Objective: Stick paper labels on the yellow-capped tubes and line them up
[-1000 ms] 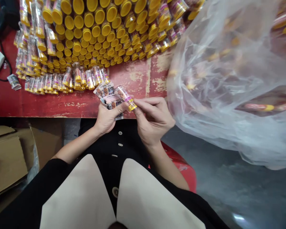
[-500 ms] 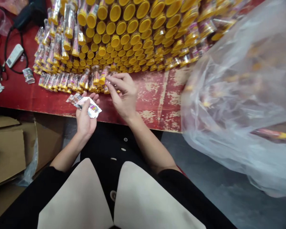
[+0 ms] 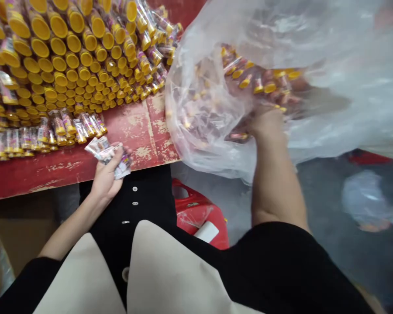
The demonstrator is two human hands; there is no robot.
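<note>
A fanned bunch of small printed cards (image 3: 122,166) is pinched under the thumb of my left hand (image 3: 105,178), at the table's front edge. My right hand (image 3: 267,117) reaches inside a large clear plastic bag (image 3: 196,150); its fingers are hidden and blurred among small clear tubes with yellow caps (image 3: 258,83). On the left, a big pile of similar capped tubes (image 3: 72,65) lies stacked with the cap ends facing me. A lower row of tubes (image 3: 60,126) lies in front of that pile, just beyond my left hand.
The worn red table (image 3: 134,126) runs along the front. Below the bag stands a red plastic stool (image 3: 196,209) with a white flat object (image 3: 207,232) on it. A cardboard box (image 3: 22,231) is under the table at left. A translucent plastic bag (image 3: 363,196) lies on the floor at right.
My right hand has left the row of tubes and moved right into the plastic bag. The view has swung right. My left hand still holds the cards.
</note>
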